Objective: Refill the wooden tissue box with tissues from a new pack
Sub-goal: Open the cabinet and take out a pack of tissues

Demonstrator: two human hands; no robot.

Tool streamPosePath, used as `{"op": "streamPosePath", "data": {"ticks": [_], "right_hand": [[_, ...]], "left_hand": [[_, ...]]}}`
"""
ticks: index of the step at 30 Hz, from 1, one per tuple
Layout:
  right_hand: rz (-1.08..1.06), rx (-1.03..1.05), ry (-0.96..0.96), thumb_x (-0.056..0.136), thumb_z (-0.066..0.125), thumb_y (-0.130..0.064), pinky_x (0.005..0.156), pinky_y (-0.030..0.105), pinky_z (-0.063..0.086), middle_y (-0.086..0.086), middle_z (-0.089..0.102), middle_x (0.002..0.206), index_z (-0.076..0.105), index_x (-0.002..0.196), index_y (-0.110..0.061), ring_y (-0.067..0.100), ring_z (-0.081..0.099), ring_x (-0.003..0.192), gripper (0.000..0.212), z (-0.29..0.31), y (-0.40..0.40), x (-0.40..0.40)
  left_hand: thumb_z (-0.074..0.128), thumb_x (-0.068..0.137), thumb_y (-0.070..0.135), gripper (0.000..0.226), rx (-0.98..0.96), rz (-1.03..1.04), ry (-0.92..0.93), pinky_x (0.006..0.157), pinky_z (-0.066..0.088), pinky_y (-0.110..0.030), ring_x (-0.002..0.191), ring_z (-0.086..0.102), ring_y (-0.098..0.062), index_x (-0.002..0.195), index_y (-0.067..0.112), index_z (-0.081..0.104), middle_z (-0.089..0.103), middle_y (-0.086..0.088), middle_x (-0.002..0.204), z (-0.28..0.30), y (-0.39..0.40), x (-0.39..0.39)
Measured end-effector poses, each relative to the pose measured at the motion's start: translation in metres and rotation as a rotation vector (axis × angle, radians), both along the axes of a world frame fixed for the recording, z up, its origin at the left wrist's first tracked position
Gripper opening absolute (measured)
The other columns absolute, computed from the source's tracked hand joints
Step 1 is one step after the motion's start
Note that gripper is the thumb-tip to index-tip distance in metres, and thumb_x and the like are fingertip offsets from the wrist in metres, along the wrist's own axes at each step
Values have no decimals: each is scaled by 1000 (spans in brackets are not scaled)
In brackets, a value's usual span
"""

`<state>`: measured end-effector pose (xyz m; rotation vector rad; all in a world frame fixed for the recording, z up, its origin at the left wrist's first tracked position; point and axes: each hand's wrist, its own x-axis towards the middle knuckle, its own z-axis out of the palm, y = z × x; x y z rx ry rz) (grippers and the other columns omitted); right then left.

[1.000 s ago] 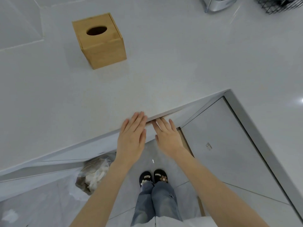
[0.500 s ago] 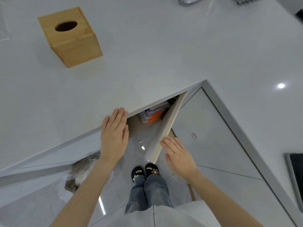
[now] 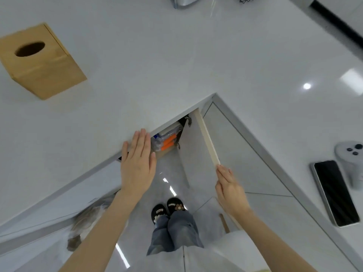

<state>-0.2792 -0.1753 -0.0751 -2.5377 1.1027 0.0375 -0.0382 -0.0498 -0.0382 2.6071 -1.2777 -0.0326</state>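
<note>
Resting flat with fingers spread, the left hand point(image 3: 137, 165) is laid on the white surface point(image 3: 176, 61) edge, gripping nothing. The open cabinet door point(image 3: 198, 154) is touched at its edge by the right hand point(image 3: 229, 189) (fingers straight, no closed grip). The wooden tissue box point(image 3: 41, 61) is seen far left on the surface.

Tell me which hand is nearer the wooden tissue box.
Left. The left hand rests at the counter edge, apart from the wooden tissue box; the right hand is farther, on the cabinet door.
</note>
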Motion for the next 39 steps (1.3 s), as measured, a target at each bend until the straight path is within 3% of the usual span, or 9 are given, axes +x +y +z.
{"op": "streamPosePath", "data": {"ticks": [2, 8, 14, 18, 22, 26, 30, 36, 39], "right_hand": [[-131, 48, -78, 90, 47, -1, 112, 33, 21, 18, 54, 134, 53, 124, 7, 34, 49, 126, 36, 1, -6, 1], [-324, 124, -161, 93, 44, 0, 112, 37, 31, 13, 48, 140, 50, 130, 3, 31, 39, 134, 37, -1, -19, 5], [-453, 68, -214, 94, 42, -1, 97, 22, 37, 11, 55, 132, 56, 123, 1, 28, 51, 121, 33, -2, -26, 13], [-522, 54, -246, 92, 43, 1, 97, 26, 34, 15, 59, 124, 55, 122, 1, 31, 53, 113, 33, 0, -29, 26], [-363, -65, -223, 86, 43, -6, 105, 42, 37, 15, 60, 125, 53, 124, -1, 32, 54, 114, 40, 1, -25, 48], [-124, 79, -310, 89, 44, -4, 109, 36, 32, 14, 55, 131, 49, 129, -2, 28, 47, 124, 41, -2, -27, 89], [33, 175, -336, 93, 45, -3, 102, 26, 35, 13, 57, 128, 49, 130, -3, 26, 51, 118, 37, -30, -45, 130], [38, 263, -278, 96, 39, -7, 106, 35, 38, 16, 51, 137, 44, 134, -4, 30, 47, 125, 39, -98, -81, 179], [12, 299, -262, 97, 38, -12, 99, 36, 43, 19, 55, 130, 43, 136, -6, 33, 51, 119, 40, -128, -98, 201]], "left_hand": [[26, 92, 28, 55, 11, 5, 13, 113, 16, -45, 139, 23, -20, 140, 2, 32, 36, -14, 148, 4, -13, 1], [18, 92, 34, 59, 51, -8, 33, 114, 11, -43, 140, 17, -18, 142, 3, 26, 29, -13, 152, 2, -28, 3], [22, 92, 30, 56, 35, 11, 20, 113, 16, -45, 140, 28, -23, 140, 2, 33, 36, -13, 148, 7, -31, 4], [21, 92, 30, 56, 19, 49, 26, 114, 18, -47, 139, 30, -26, 139, 2, 35, 37, -14, 148, 10, -32, 14], [18, 93, 30, 57, 28, 68, 28, 115, 18, -44, 140, 28, -25, 141, 3, 31, 34, -14, 149, 6, -29, 16], [24, 93, 27, 53, -29, 92, -30, 112, 25, -45, 136, 36, -28, 137, 2, 38, 42, -15, 145, 0, -32, 13], [33, 94, 24, 46, -140, 89, -155, 110, 26, -39, 131, 44, -26, 133, 2, 45, 49, -15, 139, -14, -32, 15], [38, 97, 20, 38, -318, 80, -348, 104, 35, -36, 124, 52, -23, 127, 3, 54, 56, -12, 132, -32, -35, 20], [45, 96, 18, 34, -371, 57, -433, 101, 39, -36, 120, 55, -21, 124, 4, 57, 59, -11, 129, -40, -35, 23]]}}
